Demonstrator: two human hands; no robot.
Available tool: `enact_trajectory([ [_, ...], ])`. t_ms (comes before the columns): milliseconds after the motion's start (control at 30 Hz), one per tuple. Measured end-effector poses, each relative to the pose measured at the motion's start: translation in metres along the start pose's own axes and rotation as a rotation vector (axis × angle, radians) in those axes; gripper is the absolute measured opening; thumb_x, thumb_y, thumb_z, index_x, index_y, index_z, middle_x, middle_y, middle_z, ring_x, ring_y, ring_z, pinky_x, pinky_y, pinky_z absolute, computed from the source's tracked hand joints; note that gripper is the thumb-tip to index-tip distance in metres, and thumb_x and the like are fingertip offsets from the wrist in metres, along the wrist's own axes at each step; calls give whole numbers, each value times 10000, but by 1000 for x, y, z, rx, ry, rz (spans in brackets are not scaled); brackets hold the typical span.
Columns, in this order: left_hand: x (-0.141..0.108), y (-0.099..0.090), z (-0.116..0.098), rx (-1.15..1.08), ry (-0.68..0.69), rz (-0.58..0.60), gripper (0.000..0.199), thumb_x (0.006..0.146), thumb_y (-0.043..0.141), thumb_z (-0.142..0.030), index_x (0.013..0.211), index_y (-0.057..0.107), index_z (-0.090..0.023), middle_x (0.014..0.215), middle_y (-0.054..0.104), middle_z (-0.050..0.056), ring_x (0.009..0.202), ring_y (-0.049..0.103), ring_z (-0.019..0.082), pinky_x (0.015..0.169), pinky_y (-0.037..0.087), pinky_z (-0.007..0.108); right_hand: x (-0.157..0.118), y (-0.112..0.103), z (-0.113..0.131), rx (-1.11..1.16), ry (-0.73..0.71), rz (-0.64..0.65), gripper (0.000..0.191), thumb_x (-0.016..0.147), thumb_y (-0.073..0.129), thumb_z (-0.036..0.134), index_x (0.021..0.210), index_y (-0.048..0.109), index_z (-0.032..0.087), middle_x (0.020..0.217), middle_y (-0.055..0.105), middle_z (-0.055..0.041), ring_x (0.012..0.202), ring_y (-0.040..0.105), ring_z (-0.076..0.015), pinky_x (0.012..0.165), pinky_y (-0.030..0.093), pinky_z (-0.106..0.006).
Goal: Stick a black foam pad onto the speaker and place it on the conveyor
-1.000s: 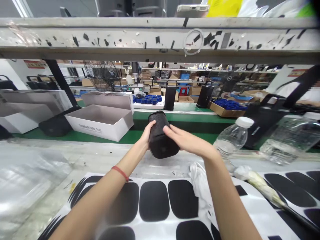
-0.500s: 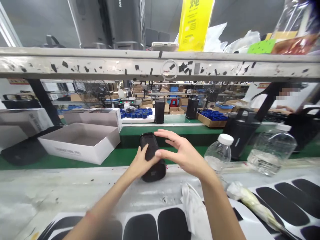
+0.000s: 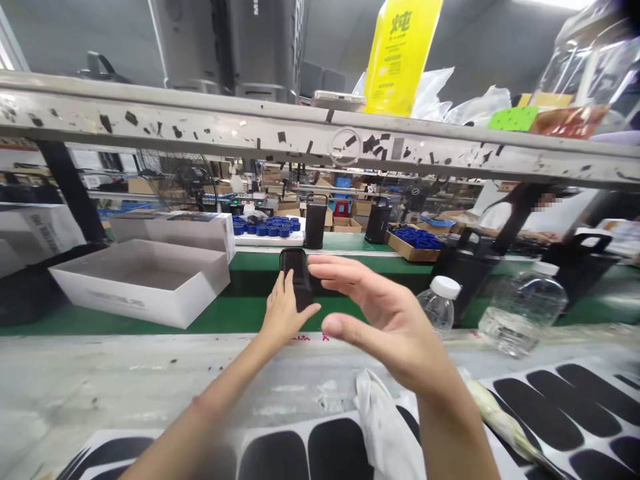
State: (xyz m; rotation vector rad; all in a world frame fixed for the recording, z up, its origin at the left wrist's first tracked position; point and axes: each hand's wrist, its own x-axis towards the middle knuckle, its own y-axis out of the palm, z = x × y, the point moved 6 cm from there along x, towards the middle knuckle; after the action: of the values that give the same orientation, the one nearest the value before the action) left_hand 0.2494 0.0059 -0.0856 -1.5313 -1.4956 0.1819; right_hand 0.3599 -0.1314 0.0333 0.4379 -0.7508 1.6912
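1. Speaker (image 3: pixel 296 275) sits at 12 o'clock on the green belt (image 3: pixel 225 313), gripped by the left hand (image 3: pixel 283 313).
2. Right hand (image 3: pixel 385 320) hovers spread wide at 3 o'clock, holding nothing.
3. I'd keep that grip snug, speaker upright.

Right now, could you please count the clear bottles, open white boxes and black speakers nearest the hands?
Clear bottles: 2 (small capped bottle, large bottle)
Open white box: 1
Black speaker held by left hand: 1
Total: 4
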Motion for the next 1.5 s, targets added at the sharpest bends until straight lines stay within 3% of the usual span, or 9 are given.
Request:
enact_trajectory([
  [200, -72, -90, -40, -171, 74, -48, 866, 798, 657, -604, 1462, 142, -393, 1570, 249, -4, 1417, 324, 234, 1182, 322, 459, -7, -12, 0, -85, 106, -180, 290, 954, 624, 375, 1243, 618, 358, 1275, 623, 35, 1190, 573, -166, 961, 517, -206],
  [333, -104, -132, -53, -183, 93, -66, 1034, 658, 735, -697, 1462, 149, -417, 1553, 296, -20, 1387, 389, 265, 1151, 392, 463, -13, 18, 4, -230, 173, -33, 198, 987, 536, 446, 1120, 670, 386, 1110, 694, 57, 1003, 670, -136, 776, 550, -116],
  [467, -111, -132, -55, -176, 225, -15, 1113, 671, 741, -671, 1497, 72, -342, 1584, 243, 6, 1436, 317, 252, 1197, 319, 383, -21, 59, -7, -407, 288, 191, 353, 938, 511, 587, 902, 716, 302, 831, 705, 2, 765, 673, -191, 654, 568, -226],
  [667, -109, -129, -47, -299, 229, 21, 800, 882, 528, -304, 1503, 32, -399, 1581, 259, -64, 1442, 304, 212, 1212, 268, 421, -20, 71, -25, -501, 416, 158, 462, 858, 555, 668, 804, 712, 238, 630, 614, -34, 716, 625, -242, 646, 549, -292],
  [833, -107, -128, -40, -323, 114, 287, 1250, 638, 805, -595, 1446, -140, -469, 1610, 160, -30, 1456, 273, 266, 1129, 395, 485, -18, 67, -29, -549, 473, 204, 472, 872, 537, 652, 715, 668, 227, 599, 596, -25, 651, 597, -219, 600, 506, -277],
  [1000, -102, -134, -41, -198, 199, 220, 1343, 571, 828, -624, 1470, -132, -357, 1630, 52, -6, 1490, 167, 212, 1192, 309, 398, -26, 67, -40, -538, 619, 381, 571, 940, 331, 630, 595, 543, 228, 574, 559, -8, 575, 557, -181, 563, 425, -289],
  [1133, -102, -129, -45, 31, 311, 132, 1062, 705, 745, -612, 1487, 149, -210, 1571, 260, 144, 1453, 266, 302, 1116, 426, 516, -37, 58, -49, -662, 616, 349, 364, 923, 402, 570, 981, 621, 284, 1029, 666, -28, 952, 624, -252, 797, 485, -382],
  [1233, -102, -126, -47, 128, 377, 13, 513, 875, 659, -335, 1314, 467, -151, 1348, 544, 162, 1212, 545, 335, 922, 547, 542, -35, 53, -50, -600, 544, 236, 511, 913, 504, 535, 1389, 387, 391, 1464, 431, 7, 1298, 439, -273, 1044, 382, -485],
  [1500, -89, -138, -24, -266, 23, 53, 120, 890, 627, -268, 943, 735, -266, 913, 749, -57, 857, 670, 178, 766, 509, 332, -8, 65, -58, 447, 639, 121, 145, 974, 594, 325, 1027, 598, 191, 882, 632, -17, 804, 558, -114, 720, 456, -211],
])
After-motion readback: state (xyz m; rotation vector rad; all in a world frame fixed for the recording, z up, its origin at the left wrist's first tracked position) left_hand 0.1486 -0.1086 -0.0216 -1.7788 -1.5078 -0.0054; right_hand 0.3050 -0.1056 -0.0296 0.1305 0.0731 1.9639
